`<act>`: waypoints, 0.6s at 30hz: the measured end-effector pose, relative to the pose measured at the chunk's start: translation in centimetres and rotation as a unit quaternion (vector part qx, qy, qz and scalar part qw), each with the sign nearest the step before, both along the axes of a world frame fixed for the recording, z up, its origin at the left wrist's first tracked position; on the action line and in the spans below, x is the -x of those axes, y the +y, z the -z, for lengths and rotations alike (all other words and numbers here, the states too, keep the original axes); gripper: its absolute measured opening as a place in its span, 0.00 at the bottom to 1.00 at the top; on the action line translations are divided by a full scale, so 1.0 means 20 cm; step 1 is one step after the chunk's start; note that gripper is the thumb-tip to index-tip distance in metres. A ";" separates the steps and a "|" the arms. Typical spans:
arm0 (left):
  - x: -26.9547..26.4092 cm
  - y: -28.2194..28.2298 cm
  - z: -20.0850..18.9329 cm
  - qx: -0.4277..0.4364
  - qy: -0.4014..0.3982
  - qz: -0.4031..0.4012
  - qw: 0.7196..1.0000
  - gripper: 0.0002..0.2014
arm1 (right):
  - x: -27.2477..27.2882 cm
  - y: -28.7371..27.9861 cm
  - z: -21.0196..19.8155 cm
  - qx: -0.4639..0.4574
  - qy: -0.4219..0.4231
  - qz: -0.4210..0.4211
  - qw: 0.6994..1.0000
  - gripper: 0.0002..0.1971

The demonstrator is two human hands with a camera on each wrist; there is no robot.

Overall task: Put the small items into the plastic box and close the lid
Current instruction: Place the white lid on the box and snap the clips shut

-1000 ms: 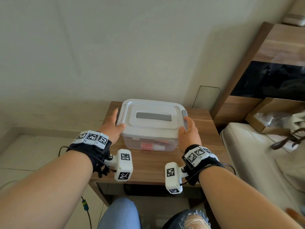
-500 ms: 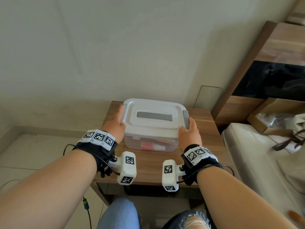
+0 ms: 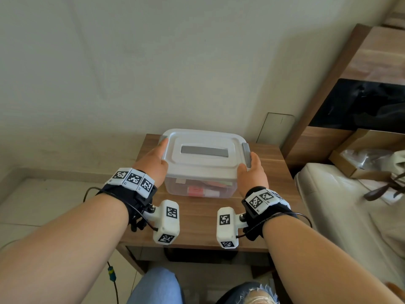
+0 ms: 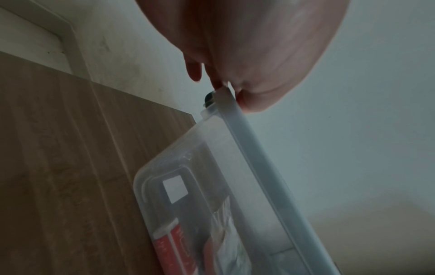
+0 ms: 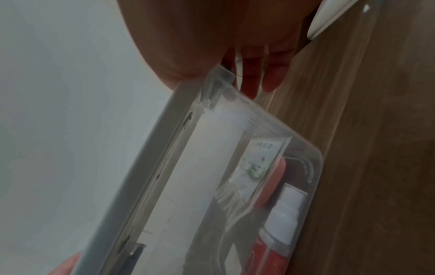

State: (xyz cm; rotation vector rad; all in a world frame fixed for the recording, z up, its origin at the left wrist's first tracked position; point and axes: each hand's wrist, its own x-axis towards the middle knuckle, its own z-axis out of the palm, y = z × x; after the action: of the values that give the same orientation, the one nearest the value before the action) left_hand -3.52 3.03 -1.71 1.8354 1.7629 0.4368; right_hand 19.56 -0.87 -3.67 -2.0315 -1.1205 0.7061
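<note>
Both hands, left hand [image 3: 154,163] and right hand [image 3: 252,172], clasp the ends of the plastic box [image 3: 201,167] on the desk [image 3: 197,218], fingers curled at its grey latches; small items [image 3: 202,190] inside, lid [image 3: 203,150] seated; snapping both latches likely comes next.

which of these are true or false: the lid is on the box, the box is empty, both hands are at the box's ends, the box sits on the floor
1. The lid is on the plastic box. True.
2. The box is empty. False: small items show through its clear wall.
3. The left hand and right hand are at opposite ends of the box. True.
4. The box sits on the floor. False: it is over the wooden table.
</note>
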 end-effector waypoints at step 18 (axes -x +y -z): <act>-0.10 0.21 0.05 -0.034 0.005 0.021 0.999 0.29 | -0.11 0.23 -0.01 0.005 -0.007 -0.005 1.000 0.24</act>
State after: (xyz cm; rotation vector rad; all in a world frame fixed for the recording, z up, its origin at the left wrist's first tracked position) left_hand -1.53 7.25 -2.72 1.9214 1.7334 0.4766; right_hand 21.67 3.77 -3.55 -2.0445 -1.1370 0.7047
